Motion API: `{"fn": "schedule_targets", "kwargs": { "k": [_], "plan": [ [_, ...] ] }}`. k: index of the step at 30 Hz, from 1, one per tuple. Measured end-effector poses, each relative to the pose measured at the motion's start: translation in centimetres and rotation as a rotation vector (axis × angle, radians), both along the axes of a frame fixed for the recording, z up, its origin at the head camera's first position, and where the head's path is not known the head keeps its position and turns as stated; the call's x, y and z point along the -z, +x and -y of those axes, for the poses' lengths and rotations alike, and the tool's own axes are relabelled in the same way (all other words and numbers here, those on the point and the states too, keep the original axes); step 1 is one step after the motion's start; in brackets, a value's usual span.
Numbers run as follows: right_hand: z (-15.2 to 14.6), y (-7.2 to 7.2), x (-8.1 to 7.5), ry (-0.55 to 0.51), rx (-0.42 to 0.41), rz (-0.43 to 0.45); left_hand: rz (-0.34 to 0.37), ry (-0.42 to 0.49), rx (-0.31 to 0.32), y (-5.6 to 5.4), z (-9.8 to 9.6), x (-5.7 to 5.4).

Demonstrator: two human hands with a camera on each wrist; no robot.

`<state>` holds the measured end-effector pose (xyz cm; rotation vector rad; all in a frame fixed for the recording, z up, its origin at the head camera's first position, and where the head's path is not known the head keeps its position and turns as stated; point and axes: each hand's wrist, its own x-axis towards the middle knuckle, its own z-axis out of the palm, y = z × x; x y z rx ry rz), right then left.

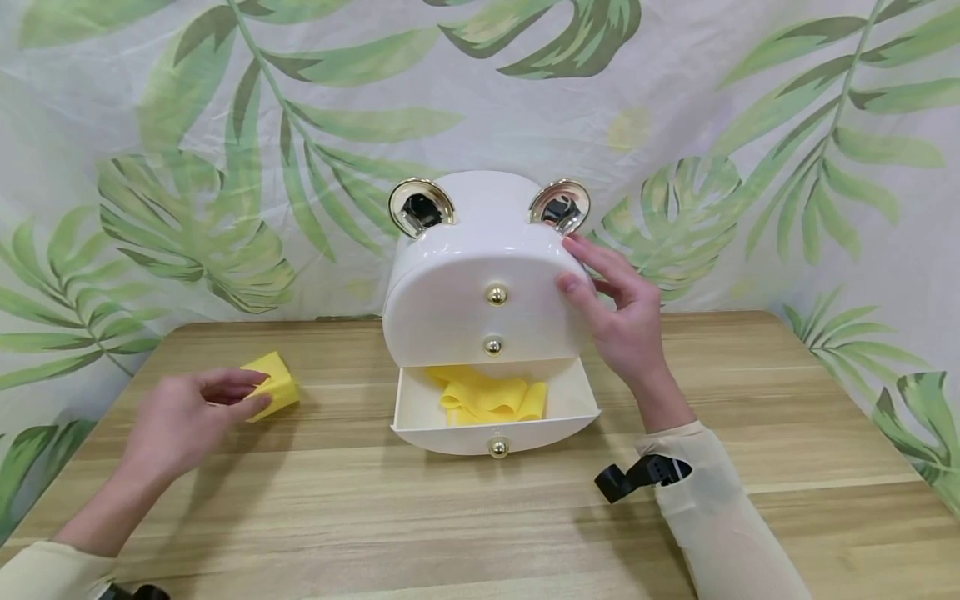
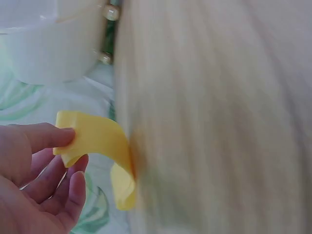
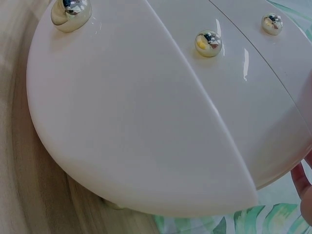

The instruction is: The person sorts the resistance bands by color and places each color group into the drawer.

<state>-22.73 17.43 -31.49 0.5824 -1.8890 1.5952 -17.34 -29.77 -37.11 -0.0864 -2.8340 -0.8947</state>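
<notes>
A white, rounded storage box (image 1: 442, 308) with gold knobs and two gold-rimmed eye shapes on top stands at the table's far side. Its bottom drawer (image 1: 442, 439) is pulled out, and a crumpled yellow cloth (image 1: 491, 396) lies inside. To the left of the box, my left hand (image 1: 183, 417) pinches a folded yellow cloth strip (image 2: 95, 134) between thumb and fingers; the strip's far end curls down close to the tabletop. My right hand (image 1: 626, 312) rests on the box's upper right side, thumb on the front. Only a few of its fingers (image 3: 302, 180) show in the right wrist view.
The wood-grain table (image 1: 360, 525) spreads in front of the box. Behind it hangs a white curtain (image 1: 337, 142) printed with green leaves. A black wrist camera (image 1: 637, 477) sticks out from the right sleeve over the table.
</notes>
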Motion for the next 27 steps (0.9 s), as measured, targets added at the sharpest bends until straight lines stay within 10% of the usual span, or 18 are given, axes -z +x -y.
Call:
{"fn": "schedule_targets", "kwargs": {
  "k": [14, 27],
  "plan": [
    [0.0, 0.1, 0.0, 0.005, 0.006, 0.016, 0.018, 0.383, -0.193, 1.3, -3.5, -4.6],
    [0.0, 0.0, 0.0, 0.000, 0.001, 0.010, -0.020, 0.584, -0.157, 2.2, -6.5, -8.2]
  ]
}}
